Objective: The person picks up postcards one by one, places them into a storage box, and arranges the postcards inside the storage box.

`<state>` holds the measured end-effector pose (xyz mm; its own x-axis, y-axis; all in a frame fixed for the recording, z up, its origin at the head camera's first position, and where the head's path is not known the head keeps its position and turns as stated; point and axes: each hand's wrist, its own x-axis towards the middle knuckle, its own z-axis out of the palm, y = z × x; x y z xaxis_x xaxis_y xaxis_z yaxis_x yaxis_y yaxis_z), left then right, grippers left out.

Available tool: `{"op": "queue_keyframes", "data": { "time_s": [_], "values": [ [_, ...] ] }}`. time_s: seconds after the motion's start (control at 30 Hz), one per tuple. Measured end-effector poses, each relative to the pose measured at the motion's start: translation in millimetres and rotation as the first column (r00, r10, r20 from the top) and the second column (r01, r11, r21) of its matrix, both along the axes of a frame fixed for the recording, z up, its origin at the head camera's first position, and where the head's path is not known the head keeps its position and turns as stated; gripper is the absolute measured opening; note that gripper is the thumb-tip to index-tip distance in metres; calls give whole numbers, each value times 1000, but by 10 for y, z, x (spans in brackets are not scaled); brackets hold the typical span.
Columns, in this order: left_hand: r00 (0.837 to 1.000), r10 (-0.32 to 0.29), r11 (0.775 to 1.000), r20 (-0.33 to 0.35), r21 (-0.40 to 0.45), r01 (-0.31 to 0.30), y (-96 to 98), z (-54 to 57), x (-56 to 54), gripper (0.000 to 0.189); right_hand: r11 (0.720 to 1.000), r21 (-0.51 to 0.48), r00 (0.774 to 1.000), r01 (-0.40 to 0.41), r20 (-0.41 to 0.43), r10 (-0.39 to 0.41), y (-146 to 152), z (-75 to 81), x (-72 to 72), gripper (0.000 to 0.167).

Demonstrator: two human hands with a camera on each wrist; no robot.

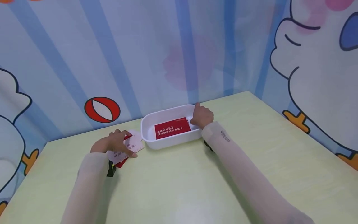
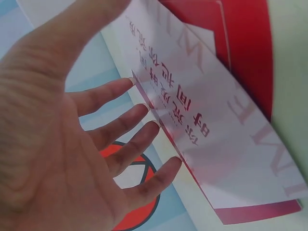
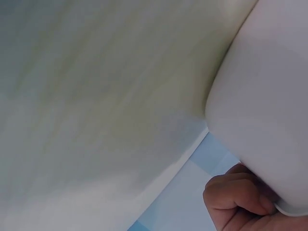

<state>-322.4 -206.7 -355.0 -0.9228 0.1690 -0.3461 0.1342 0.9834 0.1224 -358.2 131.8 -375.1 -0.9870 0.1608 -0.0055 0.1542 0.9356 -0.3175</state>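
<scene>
Bench (image 1: pixel 179 180) meets striped backdrop (image 1: pixel 145 46); right hand (image 1: pixel 202 116) grips tray (image 1: pixel 170 143), left hand (image 1: pixel 115 142) splays at cards (image 1: pixel 136 141) beside it, palm (image 2: pixel 48 154) left-wrist-view only.

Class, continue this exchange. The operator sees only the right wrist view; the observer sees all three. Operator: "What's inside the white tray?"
Observer: A red card with white lettering lies inside the white tray.
Operator: What else is going on?
Observer: Left of the tray in the head view, the left hand holds a pale printed card.
Operator: Is anything under that?
Observer: Yes, a red piece shows from beneath it.
</scene>
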Motion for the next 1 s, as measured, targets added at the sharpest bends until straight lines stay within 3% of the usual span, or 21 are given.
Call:
{"op": "queue_keyframes", "data": {
  "time_s": [0.33,0.7,1.0],
  "values": [
    [999,-29,1000,-35,-11,29,-70,-72,-13,109,1000,22,1000,0,-2,1,-40,-41,-18,68],
    [998,-3,1000,-58,-30,1,-79,-89,54,110,1000,17,1000,-4,-5,4,-34,-97,-22,66],
    [991,-51,998,-122,-25,49,-78,-90,56,99,1000,20,1000,-3,-11,3,4,-48,-3,67]
  ]
}}
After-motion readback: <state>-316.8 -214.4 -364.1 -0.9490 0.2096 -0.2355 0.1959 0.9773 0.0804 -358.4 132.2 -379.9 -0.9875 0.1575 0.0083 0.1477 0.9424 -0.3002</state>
